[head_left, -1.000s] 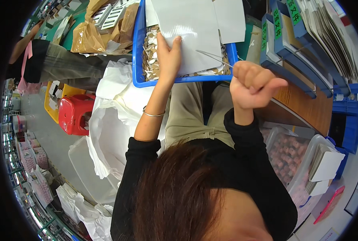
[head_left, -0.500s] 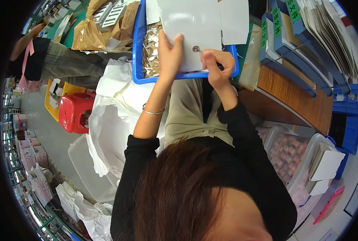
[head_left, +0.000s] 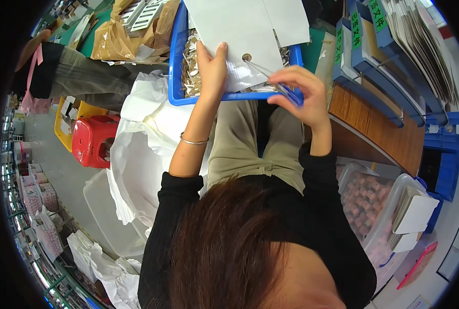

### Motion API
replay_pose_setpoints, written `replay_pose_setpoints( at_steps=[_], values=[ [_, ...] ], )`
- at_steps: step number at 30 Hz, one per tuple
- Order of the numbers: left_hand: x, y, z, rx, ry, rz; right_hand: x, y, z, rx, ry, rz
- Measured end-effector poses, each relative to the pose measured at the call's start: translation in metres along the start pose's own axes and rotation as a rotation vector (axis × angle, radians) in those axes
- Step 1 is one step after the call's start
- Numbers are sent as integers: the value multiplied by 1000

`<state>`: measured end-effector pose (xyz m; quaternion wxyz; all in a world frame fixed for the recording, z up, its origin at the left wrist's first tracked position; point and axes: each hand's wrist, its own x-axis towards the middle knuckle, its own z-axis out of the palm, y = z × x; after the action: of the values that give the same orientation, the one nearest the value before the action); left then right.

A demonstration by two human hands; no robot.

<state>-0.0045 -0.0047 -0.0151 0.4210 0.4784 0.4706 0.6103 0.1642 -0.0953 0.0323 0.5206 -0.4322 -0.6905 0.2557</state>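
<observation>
A white cardboard sheet (head_left: 234,31) with a small round hole lies over a blue tray (head_left: 175,77). My left hand (head_left: 212,69) grips the sheet near its lower left edge, thumb on top. My right hand (head_left: 306,92) holds a blue-handled screwdriver (head_left: 292,95) between thumb and fingers. Its thin metal shaft slants up to the left, with the tip at the hole; how far in it goes I cannot tell. Small white and brown scraps (head_left: 191,74) fill the tray beside and below the sheet.
Blue file holders (head_left: 363,67) stand right on a wooden cabinet (head_left: 368,123). A clear bin of pink pieces (head_left: 366,201) sits lower right. Left are a red stool (head_left: 90,141), a yellow crate (head_left: 67,116), white wrapping (head_left: 136,154) and another person's legs (head_left: 90,80). Brown wrapping (head_left: 113,44) lies on the bench.
My right hand has moved right and slightly down, loosening from a fist to a finger hold that shows the screwdriver. The cardboard sheet has turned and shifted a little left. My left hand keeps its grip.
</observation>
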Motion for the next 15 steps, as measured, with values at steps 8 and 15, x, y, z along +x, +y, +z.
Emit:
replay_pose_setpoints(
  at_steps=[8,15],
  values=[
    [-3,2,-2,-11,6,-36,-37,-12,-3,-110,269,-168],
    [-5,7,-1,-1,31,-79,-56,-14,-3,-30,356,-109]
  ],
)
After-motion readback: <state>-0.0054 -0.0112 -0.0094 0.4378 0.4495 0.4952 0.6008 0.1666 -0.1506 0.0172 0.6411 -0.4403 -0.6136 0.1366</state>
